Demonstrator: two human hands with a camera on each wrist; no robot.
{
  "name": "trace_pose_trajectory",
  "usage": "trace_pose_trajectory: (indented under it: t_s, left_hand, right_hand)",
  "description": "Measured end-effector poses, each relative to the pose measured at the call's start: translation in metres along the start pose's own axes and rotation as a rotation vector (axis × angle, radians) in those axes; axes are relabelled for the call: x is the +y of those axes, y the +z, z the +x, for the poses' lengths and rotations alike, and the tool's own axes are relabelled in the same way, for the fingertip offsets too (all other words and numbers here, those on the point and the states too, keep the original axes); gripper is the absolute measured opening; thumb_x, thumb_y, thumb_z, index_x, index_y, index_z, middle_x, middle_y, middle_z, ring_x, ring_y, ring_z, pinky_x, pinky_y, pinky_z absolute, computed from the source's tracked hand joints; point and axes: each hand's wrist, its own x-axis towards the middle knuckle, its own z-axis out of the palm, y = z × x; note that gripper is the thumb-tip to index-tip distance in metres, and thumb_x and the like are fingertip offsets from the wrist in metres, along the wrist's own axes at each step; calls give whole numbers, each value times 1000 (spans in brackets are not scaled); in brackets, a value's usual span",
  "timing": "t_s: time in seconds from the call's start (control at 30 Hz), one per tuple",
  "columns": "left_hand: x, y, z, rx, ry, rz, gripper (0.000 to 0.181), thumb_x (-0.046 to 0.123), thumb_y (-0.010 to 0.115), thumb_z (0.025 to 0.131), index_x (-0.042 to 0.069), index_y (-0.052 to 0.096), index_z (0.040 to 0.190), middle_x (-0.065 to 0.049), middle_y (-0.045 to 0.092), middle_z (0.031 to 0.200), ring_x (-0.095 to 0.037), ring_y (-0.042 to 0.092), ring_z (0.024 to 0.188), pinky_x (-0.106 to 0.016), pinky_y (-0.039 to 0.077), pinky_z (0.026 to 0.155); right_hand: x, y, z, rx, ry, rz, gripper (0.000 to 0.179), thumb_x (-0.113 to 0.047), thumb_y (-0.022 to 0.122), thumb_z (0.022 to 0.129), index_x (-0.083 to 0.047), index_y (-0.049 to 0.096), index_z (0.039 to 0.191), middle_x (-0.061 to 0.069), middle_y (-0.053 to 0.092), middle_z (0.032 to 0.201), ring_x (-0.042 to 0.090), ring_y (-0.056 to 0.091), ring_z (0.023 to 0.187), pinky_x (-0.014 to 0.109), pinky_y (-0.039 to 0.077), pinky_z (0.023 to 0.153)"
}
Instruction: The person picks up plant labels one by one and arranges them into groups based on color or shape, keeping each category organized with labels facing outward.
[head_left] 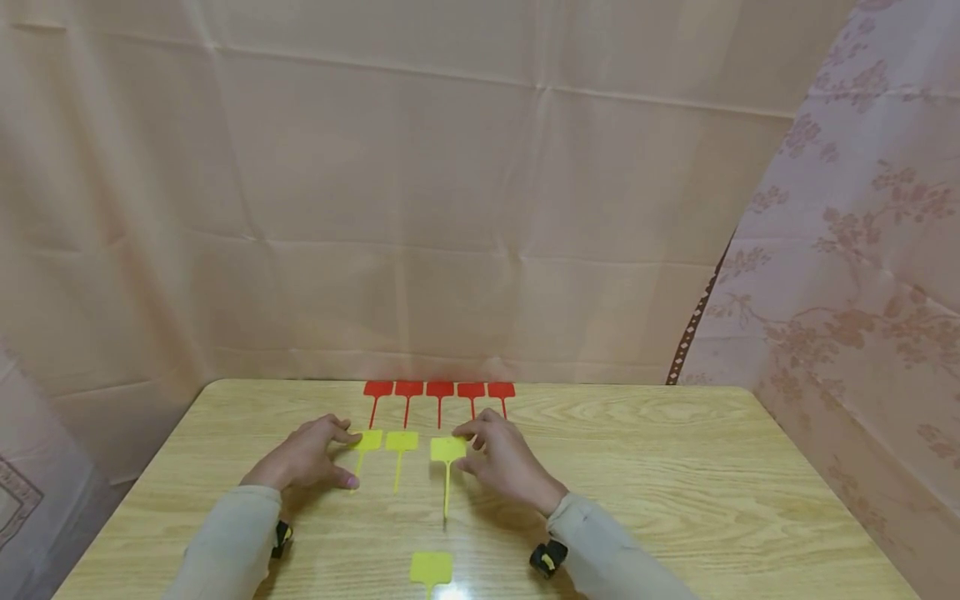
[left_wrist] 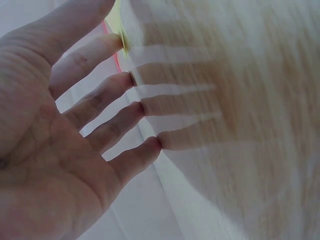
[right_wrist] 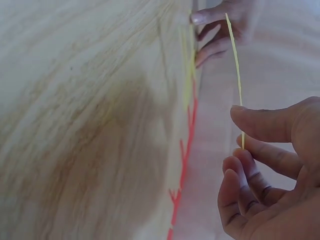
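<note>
My right hand (head_left: 506,460) pinches a yellow T-shaped plant label (head_left: 447,451) by the right side of its head, between thumb and fingers. The right wrist view shows this label (right_wrist: 236,62) edge-on, held off the table. My left hand (head_left: 306,454) rests on the table with fingers spread and fairly straight. Its index fingertip touches the leftmost yellow label (head_left: 369,441), which lies flat, and the thumb is by that label's stem. Another yellow label (head_left: 402,442) lies flat between the hands.
Several red plant labels (head_left: 439,389) form a row along the far edge of the wooden table (head_left: 675,492). One more yellow label (head_left: 431,568) lies near the front, its stem cut off by the frame. A beige curtain (head_left: 450,208) hangs behind the table.
</note>
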Motion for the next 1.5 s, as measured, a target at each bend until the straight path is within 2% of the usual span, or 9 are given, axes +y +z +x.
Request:
trace_pose_trajectory:
  t_s: [0.3,0.63,0.8,1.23,1.5]
  left_hand:
    - [1,0,-1,6,15,18,73,27,94,65,-1,69,127,-30,49,146,-55,40,134,-68,33,108]
    - [1,0,-2,9,13,11,73,27,94,66,-2,68,127,-30,48,146,-55,41,134,-67,33,108]
    - [2,-1,-2,10,19,10,73,27,93,66,-2,68,128,-30,47,147,-56,40,134,-68,33,108]
    - [3,-2,-2,11,37,19,73,28,93,66,-1,68,127,-30,48,146,-56,41,133,-68,34,107]
    - [2,-1,-3,8,24,19,73,28,93,65,-2,68,128,-30,48,146,-56,41,133,-67,35,107]
  right_hand:
    - [7,16,19,-49,62,-43,32,-6,85,81,-1,76,112,3,62,94,13,54,82,26,48,72]
    - [11,25,29,-75,118,-93,33,-5,85,80,1,75,110,2,60,88,14,52,82,28,46,74]
    - [14,27,34,-82,121,-110,32,-5,86,79,1,76,109,2,60,86,15,52,82,28,46,75]
    - [15,29,44,-101,150,-118,31,-6,85,80,0,77,109,5,68,93,17,56,87,33,49,79]
    - [14,30,44,-113,154,-125,29,-5,83,81,-1,77,109,8,72,105,24,63,101,40,52,89]
